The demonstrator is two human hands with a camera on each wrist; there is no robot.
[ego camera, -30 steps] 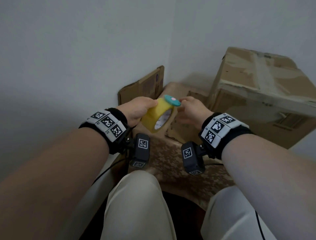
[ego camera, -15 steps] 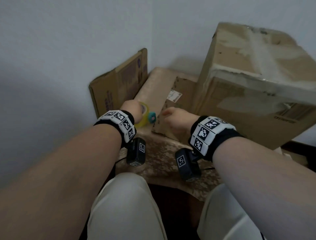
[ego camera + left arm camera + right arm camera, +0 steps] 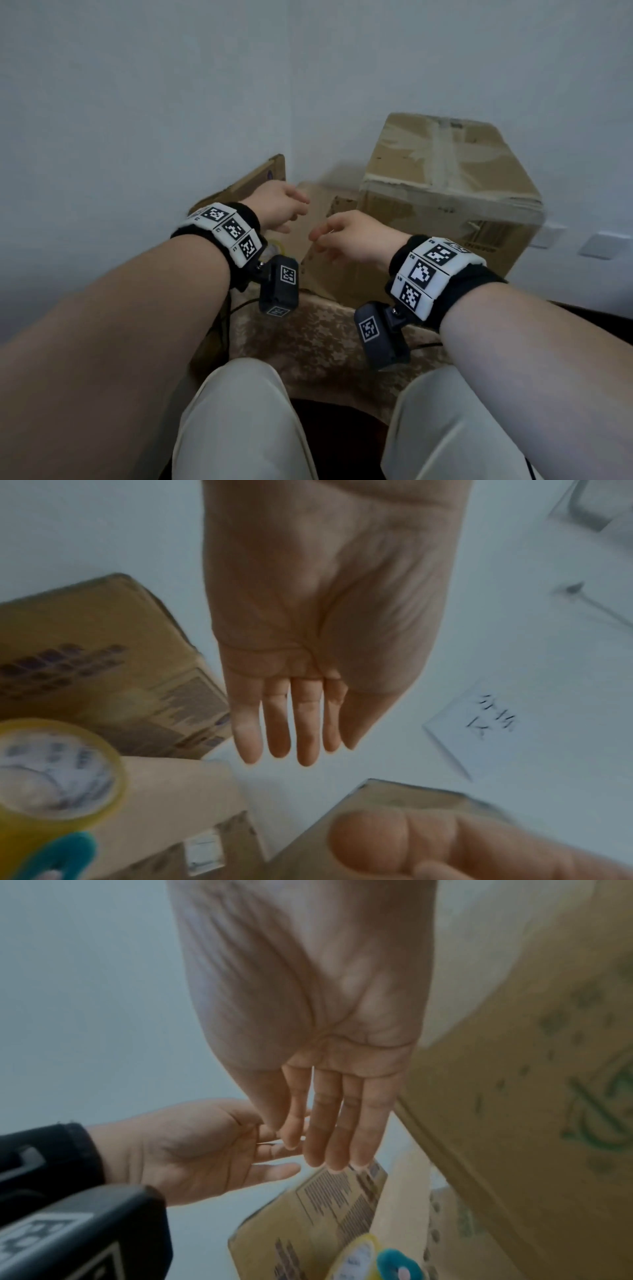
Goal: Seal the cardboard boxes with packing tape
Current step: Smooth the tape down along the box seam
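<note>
A yellow tape roll point(image 3: 58, 772) with a teal end piece point(image 3: 65, 856) lies on the low cardboard box point(image 3: 318, 202); in the head view only a sliver of the roll point(image 3: 275, 247) shows under my left wrist. My left hand point(image 3: 287, 209) hovers above it, fingers straight and empty point(image 3: 284, 739). To its right my right hand point(image 3: 329, 236) also hangs open and empty, fingers point(image 3: 329, 1139) extended close to the left hand point(image 3: 205, 1150). The tape roll point(image 3: 359, 1259) sits below them. A large taped box point(image 3: 445, 212) stands at the right.
A flattened carton point(image 3: 253, 181) leans on the wall at the left. The boxes rest on a surface with a patterned cover point(image 3: 308, 335) in a room corner. My knees are just in front of it. Wall sockets point(image 3: 599, 243) sit at the right.
My left hand let go of the tape roll, which now lies on the low box. Both hands have lifted away, open and empty.
</note>
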